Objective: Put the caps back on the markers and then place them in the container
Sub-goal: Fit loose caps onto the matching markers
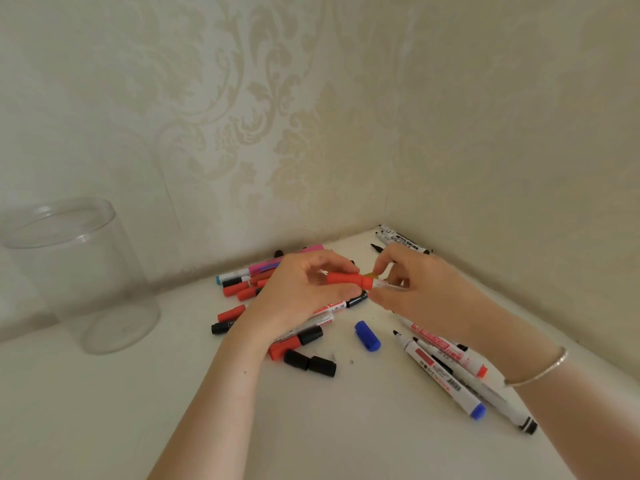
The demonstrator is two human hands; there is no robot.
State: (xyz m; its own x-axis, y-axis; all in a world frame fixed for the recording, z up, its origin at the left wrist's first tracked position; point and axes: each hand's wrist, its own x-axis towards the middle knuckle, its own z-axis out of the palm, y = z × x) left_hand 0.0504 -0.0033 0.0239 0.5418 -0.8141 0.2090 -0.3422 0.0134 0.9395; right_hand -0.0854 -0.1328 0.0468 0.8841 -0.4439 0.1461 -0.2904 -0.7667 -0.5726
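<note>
Hands meet at frame centre: left hand (304, 285) grips red cap (348, 279); right hand (412, 289) pinches marker (381, 285). Jar (79, 271) stands at left on surface (311, 427).

We are looking at a red cap (348, 279) lying roughly level above the pile, seated against the end of a white marker (384, 285). A loose blue cap (367, 336) is lying alone on the white surface. Two black caps (310, 363) are sitting end to end near a red cap (282, 348). Uncapped markers (440, 370) are fanning out at right, tips pointing up-left. The clear container (81, 271) is standing upright at far left, well apart from the pile.
</note>
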